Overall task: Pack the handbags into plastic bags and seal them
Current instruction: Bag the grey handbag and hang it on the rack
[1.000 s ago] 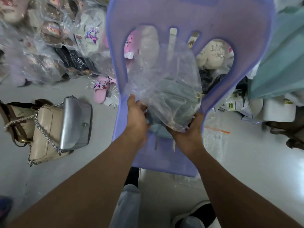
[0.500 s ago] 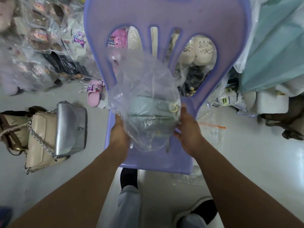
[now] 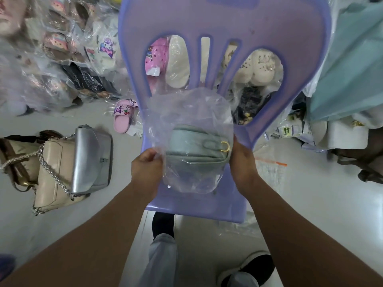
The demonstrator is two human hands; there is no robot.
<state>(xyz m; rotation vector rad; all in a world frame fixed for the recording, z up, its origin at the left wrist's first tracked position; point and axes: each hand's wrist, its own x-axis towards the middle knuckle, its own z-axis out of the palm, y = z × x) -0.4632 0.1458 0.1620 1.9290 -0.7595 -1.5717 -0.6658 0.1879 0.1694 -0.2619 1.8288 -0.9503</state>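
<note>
Pale green handbag (image 3: 196,149) sits inside clear plastic bag (image 3: 186,112), dead centre, over purple chair (image 3: 207,201). Left hand (image 3: 148,166) pinches film at bag's 8 o'clock edge, fingers bunched. Right hand (image 3: 242,160) clasps bag at 3 o'clock, fingertips hidden behind. Silver handbag (image 3: 91,160) and beige handbag (image 3: 51,175) lie touching on floor, 9 o'clock.

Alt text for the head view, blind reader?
The left hand and right hand hold a clear plastic bag containing a pale grey-green handbag over a lilac plastic chair; a silver handbag and beige handbag lie on the floor, left.
</note>
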